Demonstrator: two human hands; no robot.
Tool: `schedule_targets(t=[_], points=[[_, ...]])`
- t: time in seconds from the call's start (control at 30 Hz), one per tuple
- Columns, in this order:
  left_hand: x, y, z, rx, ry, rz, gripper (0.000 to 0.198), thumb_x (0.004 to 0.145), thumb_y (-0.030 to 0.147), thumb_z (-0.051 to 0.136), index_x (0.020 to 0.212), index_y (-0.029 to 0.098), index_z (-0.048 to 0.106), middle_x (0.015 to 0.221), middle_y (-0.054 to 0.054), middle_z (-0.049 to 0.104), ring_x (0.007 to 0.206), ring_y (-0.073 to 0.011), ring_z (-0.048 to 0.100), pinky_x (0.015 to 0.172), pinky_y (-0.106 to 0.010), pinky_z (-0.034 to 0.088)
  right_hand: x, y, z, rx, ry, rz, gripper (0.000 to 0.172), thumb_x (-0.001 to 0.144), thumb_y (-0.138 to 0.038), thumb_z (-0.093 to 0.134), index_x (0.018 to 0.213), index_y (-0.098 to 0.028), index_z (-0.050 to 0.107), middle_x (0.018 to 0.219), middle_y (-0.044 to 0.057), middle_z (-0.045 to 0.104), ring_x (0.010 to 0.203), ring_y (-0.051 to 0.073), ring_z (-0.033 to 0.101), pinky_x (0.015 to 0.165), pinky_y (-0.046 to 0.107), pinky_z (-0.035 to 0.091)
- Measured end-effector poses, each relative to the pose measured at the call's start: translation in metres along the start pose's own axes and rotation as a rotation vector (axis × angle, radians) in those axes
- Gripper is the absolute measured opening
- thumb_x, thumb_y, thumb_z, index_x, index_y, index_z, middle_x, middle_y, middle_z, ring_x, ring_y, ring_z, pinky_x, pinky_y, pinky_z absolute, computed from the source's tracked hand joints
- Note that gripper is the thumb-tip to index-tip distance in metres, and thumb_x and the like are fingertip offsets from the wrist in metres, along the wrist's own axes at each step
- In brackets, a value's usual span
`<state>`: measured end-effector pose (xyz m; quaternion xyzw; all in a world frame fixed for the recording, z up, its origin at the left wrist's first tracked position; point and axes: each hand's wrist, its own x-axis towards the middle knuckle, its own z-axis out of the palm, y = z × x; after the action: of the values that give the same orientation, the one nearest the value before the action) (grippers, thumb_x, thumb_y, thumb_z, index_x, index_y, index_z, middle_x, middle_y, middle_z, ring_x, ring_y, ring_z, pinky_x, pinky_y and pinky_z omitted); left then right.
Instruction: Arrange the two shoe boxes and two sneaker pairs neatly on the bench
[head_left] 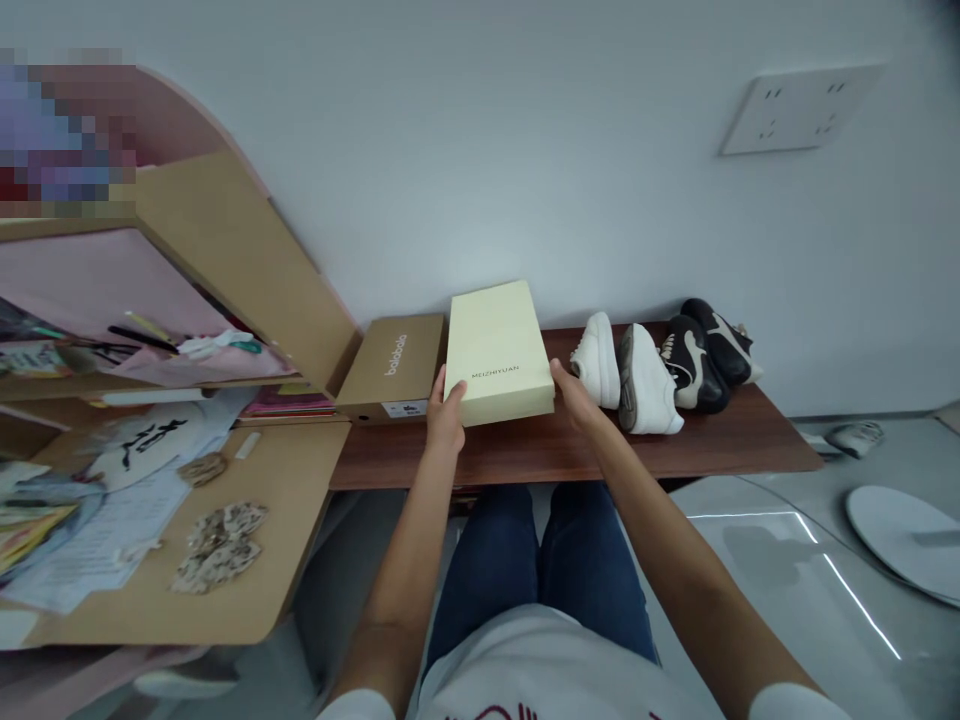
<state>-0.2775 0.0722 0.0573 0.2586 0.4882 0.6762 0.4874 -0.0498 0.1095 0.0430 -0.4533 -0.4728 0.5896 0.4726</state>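
Observation:
A pale yellow shoebox [496, 335] marked MEIZHIYUAN is between my two hands over the dark wooden bench. My left hand [447, 415] grips its near left corner, thumb on the lid. On the opposite side, my right hand [571, 390] presses against the near right edge. Whether the box rests on the bench or is slightly lifted, I cannot tell. Left of it lies a brown balabala shoebox [394, 365]. Just right of my right hand sit white sneakers [649, 385], one turned on its side, and then black shoes with pale markings [697, 362].
The wooden bench [517, 455] runs along a white wall with a socket plate [802, 108]. On the left, a desk [300, 500] with shelves holds papers and a patterned bow [221, 545]. A round white base [907, 540] and another shoe [855, 438] are on the floor at right.

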Motion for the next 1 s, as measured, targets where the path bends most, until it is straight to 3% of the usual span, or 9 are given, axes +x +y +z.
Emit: schedule_targets(t=[0.13,0.33,0.6,1.0], points=[[-0.002,-0.001,-0.003,0.007,0.009,-0.003,0.07,0.077,0.024,0.08,0.143,0.029,0.059,0.142,-0.006,0.065,0.132,-0.0243,0.06,0.112,-0.038,0.047,-0.007,0.006,0.003,0.027,-0.015,0.016,0.053,0.086,-0.064,0.066,0.117,-0.022,0.075,0.127,0.007,0.074,0.132,0.03,0.06,0.117,0.046,0.042],[-0.001,-0.006,-0.014,0.03,0.013,-0.019,0.069,0.076,0.023,0.081,0.142,0.029,0.06,0.141,-0.006,0.066,0.132,-0.0244,0.06,0.112,-0.039,0.047,-0.01,0.016,0.011,0.07,-0.052,0.039,0.04,0.089,-0.052,0.063,0.113,-0.022,0.076,0.121,0.005,0.076,0.128,0.03,0.062,0.115,0.043,0.045],[0.007,-0.019,-0.023,0.045,0.018,-0.009,0.069,0.072,0.026,0.084,0.138,0.029,0.063,0.135,-0.006,0.069,0.13,-0.0239,0.062,0.112,-0.038,0.048,-0.008,0.028,0.015,0.074,-0.032,0.056,0.039,0.087,-0.049,0.064,0.113,-0.023,0.075,0.125,0.004,0.075,0.131,0.029,0.06,0.119,0.042,0.04],[0.008,-0.03,-0.028,0.036,0.037,-0.02,0.068,0.073,0.023,0.084,0.137,0.029,0.064,0.134,-0.006,0.07,0.131,-0.0239,0.061,0.113,-0.038,0.047,-0.001,0.049,0.014,0.089,-0.022,0.075,0.043,0.084,-0.05,0.063,0.114,-0.021,0.074,0.122,0.005,0.076,0.124,0.027,0.064,0.112,0.04,0.045]])
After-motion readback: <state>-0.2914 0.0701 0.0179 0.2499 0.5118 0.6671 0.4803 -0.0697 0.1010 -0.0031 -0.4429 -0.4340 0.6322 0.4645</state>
